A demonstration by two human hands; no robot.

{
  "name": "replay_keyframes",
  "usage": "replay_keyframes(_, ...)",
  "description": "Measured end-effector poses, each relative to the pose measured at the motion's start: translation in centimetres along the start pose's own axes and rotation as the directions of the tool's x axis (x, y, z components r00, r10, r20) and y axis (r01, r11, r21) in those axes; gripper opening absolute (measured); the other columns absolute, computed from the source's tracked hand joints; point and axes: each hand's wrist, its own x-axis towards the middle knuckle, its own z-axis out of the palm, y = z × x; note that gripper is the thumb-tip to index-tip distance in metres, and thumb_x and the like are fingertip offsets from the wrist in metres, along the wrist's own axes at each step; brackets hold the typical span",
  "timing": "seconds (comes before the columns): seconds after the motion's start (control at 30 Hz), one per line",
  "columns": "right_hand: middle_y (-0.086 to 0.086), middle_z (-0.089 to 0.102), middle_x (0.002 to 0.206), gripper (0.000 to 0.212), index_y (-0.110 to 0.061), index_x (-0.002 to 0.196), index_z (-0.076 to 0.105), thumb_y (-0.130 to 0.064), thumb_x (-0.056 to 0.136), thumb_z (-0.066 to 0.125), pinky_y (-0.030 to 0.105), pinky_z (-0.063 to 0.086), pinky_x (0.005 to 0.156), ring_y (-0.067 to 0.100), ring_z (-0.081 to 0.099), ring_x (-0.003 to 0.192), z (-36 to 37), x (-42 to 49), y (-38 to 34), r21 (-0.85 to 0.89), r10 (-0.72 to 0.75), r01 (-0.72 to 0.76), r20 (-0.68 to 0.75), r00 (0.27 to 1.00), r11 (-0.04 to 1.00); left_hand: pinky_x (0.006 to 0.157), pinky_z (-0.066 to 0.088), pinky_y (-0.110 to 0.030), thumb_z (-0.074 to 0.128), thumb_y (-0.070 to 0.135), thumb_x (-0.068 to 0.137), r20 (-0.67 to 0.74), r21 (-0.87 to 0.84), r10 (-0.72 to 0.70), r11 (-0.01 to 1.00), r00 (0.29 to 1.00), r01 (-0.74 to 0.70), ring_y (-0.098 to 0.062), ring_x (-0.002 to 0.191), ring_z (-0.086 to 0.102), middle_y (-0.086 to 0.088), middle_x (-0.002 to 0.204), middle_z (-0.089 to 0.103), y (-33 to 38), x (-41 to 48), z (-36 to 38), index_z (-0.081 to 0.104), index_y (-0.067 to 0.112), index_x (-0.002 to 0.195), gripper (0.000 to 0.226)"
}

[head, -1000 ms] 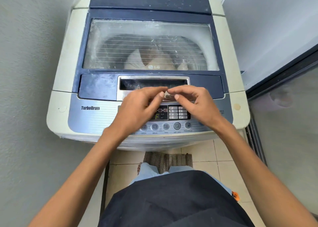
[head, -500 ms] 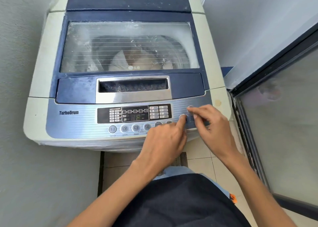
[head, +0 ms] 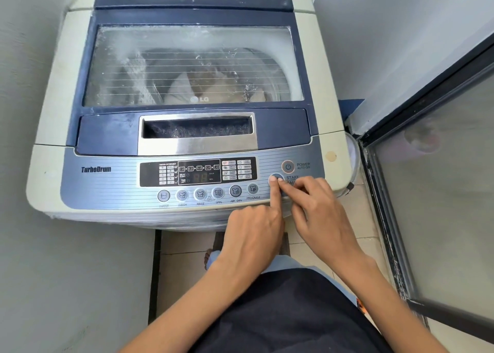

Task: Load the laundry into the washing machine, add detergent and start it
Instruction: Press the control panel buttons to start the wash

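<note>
Both hands sat at the right end of the control panel (head: 112,189) on the washing machine (head: 50,106). The left hand (head: 252,241) was loosely curled with only the index finger stretched forward, tip down on the round start/pause button (head: 276,178); it gripped nothing. The right hand (head: 324,219) was just beside it on the right, fingers bent and partly spread, index fingertip touching the same button next to the left fingertip; it also held nothing and covered part of the START label. Just above the two fingertips was the power button (head: 288,166), untouched. To the left of the hands ran the row of round buttons (head: 208,193) marked water, wash, rinse, spin, air dry and program, with the dark display (head: 199,173) above that row showing faint digits I could not read. Farther ahead of the hands the metal lid handle (head: 197,145) sat in the blue frame, and beyond it the glass lid (head: 195,66) was shut and smeared white. The laundry (head: 184,89), pale cloth, lay inside the drum under the glass, well ahead of both hands. To the right of the right hand stood a dark-framed glass door (head: 438,181). Below the wrists the tiled floor (head: 181,259) showed near the person's dark apron (head: 280,320). Grey wall (head: 40,272) was left of the left forearm.
</note>
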Motion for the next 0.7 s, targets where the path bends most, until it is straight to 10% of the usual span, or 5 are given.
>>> replay_keyframes(0.7,0.002,0.055,0.089,0.049,-0.016,0.120,0.060,-0.004,0.075,0.044,0.034,0.052,0.068,0.022,0.051,0.082,0.17,0.03,-0.23,-0.024,0.014,-0.014,-0.008,1.000,1.000,0.040,0.007,-0.015,0.082,0.026,0.054,0.020,0.017,0.016,1.000,1.000,-0.017,-0.011,0.022,0.034,0.006,0.033,0.042,-0.35,0.19,-0.28,0.067,0.002,0.113,0.065)
